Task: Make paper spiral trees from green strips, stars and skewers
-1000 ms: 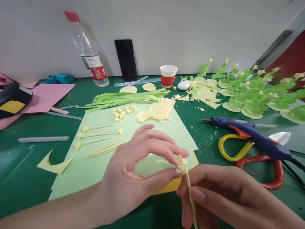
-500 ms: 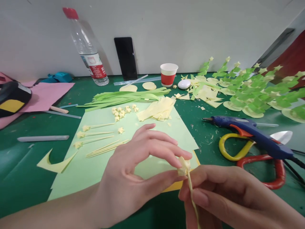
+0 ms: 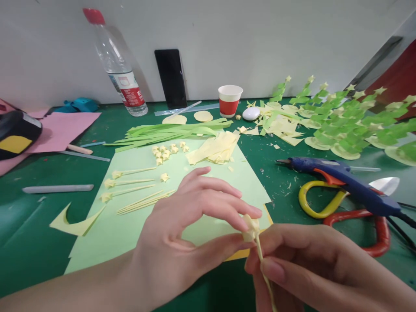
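Between the thumb and fingers of my left hand [image 3: 191, 234] is a small pale-yellow paper star [image 3: 251, 228]. My right hand [image 3: 302, 260] pinches a thin yellow paper stem [image 3: 267, 281] just below it, and the stem's top touches the star. Behind my left hand, light green sheets [image 3: 136, 225] carry three stemmed stars [image 3: 112, 183], a few bare stems [image 3: 139, 203], a lone star [image 3: 164, 177], a cluster of small stars [image 3: 162, 153] and a pile of yellow strips [image 3: 216, 148].
A blue glue gun [image 3: 338, 173] lies over scissors [image 3: 320, 212] at the right. Finished paper plants [image 3: 351, 121] stand behind. Along the wall are a bottle [image 3: 130, 86], a phone [image 3: 171, 78] and a paper cup [image 3: 229, 102]. Green strips [image 3: 169, 132] lie behind the sheets.
Both hands keep nearly the same pose, with the star and stem still held together. The view has shifted very slightly.
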Demonstrator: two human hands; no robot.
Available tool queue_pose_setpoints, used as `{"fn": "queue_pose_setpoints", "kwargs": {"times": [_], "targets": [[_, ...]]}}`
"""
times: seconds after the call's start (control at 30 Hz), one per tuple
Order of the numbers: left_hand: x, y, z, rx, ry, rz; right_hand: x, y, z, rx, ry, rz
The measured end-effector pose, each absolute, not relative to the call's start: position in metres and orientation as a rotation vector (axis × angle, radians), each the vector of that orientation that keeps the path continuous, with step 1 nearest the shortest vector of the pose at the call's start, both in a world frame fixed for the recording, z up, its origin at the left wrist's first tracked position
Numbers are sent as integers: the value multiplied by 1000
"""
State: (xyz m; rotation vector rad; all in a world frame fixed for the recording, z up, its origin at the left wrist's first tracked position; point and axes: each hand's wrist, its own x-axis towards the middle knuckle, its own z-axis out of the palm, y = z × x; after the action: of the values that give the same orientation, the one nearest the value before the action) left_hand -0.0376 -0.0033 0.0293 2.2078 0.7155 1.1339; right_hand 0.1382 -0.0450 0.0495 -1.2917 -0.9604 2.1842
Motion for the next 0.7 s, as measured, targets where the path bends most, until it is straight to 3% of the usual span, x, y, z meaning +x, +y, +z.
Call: {"fn": "queue_pose_setpoints", "kwargs": {"times": [0.3, 0.57, 0.7], "targets": [[-37, -3, 30, 2200, 710, 1127, 141, -40, 33, -1080, -1074, 2260], [-39, -4, 29, 2164, 716, 1117, 140, -39, 48, -1307, -1146, 2156], [-38, -7, 26, 2034, 722, 1126, 143, -37, 37, -1129, -1264, 2150]]}}
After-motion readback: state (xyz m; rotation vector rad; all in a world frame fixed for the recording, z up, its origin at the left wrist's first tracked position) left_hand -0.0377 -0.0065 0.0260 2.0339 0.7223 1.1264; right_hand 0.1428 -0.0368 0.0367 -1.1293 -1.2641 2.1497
